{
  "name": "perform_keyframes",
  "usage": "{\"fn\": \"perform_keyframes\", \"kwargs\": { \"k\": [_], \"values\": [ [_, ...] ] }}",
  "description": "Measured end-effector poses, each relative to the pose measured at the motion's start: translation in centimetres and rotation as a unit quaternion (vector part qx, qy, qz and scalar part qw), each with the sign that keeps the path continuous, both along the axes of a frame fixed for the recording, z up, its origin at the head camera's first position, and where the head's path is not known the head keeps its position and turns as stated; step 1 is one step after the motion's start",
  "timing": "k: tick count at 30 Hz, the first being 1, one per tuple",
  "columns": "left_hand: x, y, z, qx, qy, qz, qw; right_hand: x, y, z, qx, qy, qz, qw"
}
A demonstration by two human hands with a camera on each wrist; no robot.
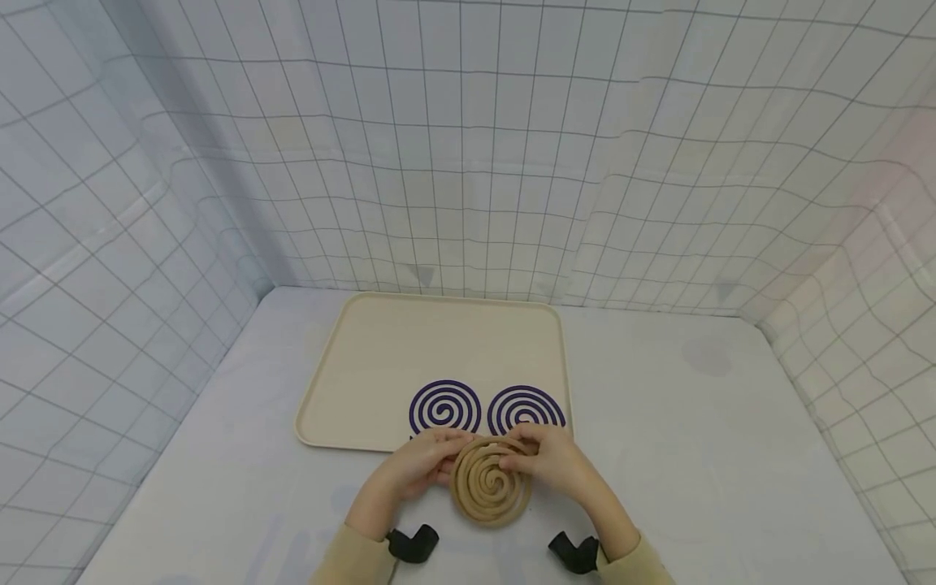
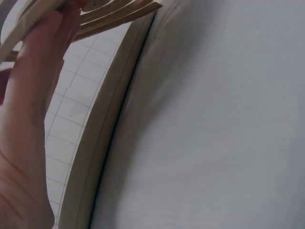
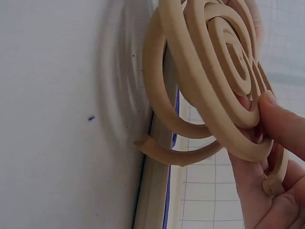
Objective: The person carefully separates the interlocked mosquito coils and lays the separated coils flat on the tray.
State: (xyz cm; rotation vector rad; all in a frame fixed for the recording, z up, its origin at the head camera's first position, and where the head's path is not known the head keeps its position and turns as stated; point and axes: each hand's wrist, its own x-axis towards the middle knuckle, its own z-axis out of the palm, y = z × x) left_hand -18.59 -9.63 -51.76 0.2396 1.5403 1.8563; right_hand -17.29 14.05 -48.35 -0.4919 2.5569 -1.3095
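Observation:
Both hands hold up a tan mosquito coil bundle (image 1: 491, 486) in front of the tray's near edge. My left hand (image 1: 422, 461) grips its left rim, with part of the fingers hidden behind it. On the upper right, my right hand (image 1: 557, 459) pinches it, thumb on the face and fingers behind. In the right wrist view the tan spiral (image 3: 190, 62) shows more than one layer, with loose ends hanging apart toward the table. Two dark blue spirals lie on the tray just beyond the hands, a left one (image 1: 413, 410) and a right one (image 1: 491, 410).
The cream tray (image 1: 453, 333) lies on a white-covered table (image 1: 673, 455). White grid-patterned sheets (image 1: 468, 162) stand as walls at the back and both sides. Black curved pieces sit at each wrist, a left one (image 1: 413, 544) and a right one (image 1: 574, 552).

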Motion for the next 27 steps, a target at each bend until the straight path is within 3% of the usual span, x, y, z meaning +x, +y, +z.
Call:
{"fn": "perform_keyframes", "kwargs": {
  "k": [6,9,15,20,27],
  "values": [
    [-0.23,-0.31,-0.39,0.005,-0.010,-0.038,0.9992,0.01,-0.10,-0.21,0.000,0.000,0.027,1.000],
    [-0.30,-0.35,-0.37,-0.003,-0.004,-0.039,0.9992,-0.07,-0.11,-0.38,-0.006,-0.001,0.042,0.999],
    [-0.35,-0.22,-0.23,-0.050,0.029,-0.018,0.9982,-0.07,-0.03,-0.50,-0.014,-0.015,0.055,0.998],
    [-0.37,-0.26,-0.24,-0.085,0.056,0.001,0.9948,-0.15,0.24,-0.51,0.012,-0.028,0.070,0.997],
    [-0.39,-0.44,-0.31,-0.082,0.059,0.019,0.9947,-0.08,0.86,-0.47,0.027,-0.062,0.078,0.995]
  ]
}}
